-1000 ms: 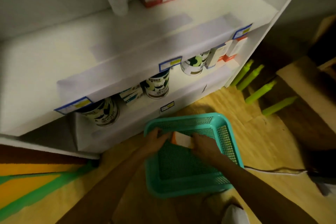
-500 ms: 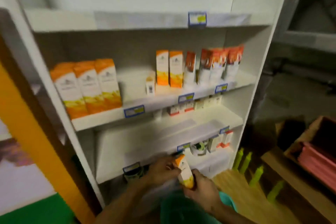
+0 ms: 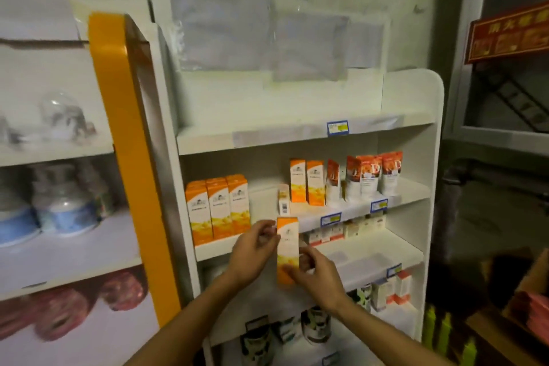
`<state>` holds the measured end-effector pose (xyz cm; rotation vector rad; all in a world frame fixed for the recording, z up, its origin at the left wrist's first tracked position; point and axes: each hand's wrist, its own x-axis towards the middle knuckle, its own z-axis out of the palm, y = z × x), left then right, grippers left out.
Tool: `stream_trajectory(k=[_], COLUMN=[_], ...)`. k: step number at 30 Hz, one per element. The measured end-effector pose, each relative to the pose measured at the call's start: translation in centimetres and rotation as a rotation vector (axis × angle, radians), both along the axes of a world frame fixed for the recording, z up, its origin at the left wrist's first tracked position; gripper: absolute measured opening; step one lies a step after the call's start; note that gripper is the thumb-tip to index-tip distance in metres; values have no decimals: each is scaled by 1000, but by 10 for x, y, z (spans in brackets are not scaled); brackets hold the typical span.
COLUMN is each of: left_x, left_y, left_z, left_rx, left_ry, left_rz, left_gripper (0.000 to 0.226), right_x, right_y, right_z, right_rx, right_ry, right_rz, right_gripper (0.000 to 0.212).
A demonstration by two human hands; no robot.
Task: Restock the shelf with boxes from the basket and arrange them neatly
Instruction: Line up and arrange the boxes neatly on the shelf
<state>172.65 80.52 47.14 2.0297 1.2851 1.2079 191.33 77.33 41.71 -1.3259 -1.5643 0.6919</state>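
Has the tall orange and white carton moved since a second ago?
Yes. The tall orange and white carton has gone up from the basket, now upright against the white shelf edge, both hands holding it.

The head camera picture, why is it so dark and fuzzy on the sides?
Head view: the light is dim, brightest on the white shelf in the middle; the jars on the left are smeared with blur; the orange box in the hands is fairly sharp; the right edge is in shadow, and the wide lens bends the edges.
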Motion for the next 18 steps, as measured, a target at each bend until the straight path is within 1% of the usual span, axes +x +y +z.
stream_trajectory(k=[4,7,9,12,13,18], left_x=[-26,-43,-51,-59,-62,-68], left_y=[-2,0,1,4,6,12], left_z=[20,23,20,10,6,-12], left_rx=[165,176,168,166,170,217], left_ry=[59,151,174,219,233,337], left_rz=[152,216,223,233,230,222], left_gripper=[23,23,22,21,21,23], right_x=[-16,-25,-29,-37,-42,-57], right_y=[23,46,62,85,92,115], right_z=[50,79,90,97,96,86], right_rx=[108,119,95,59,40,22], right_ry=[137,155,93,-95,-125,-137], right_rz=[-11,16,29,21,34,89], right_gripper=[42,45,46,46,45,46])
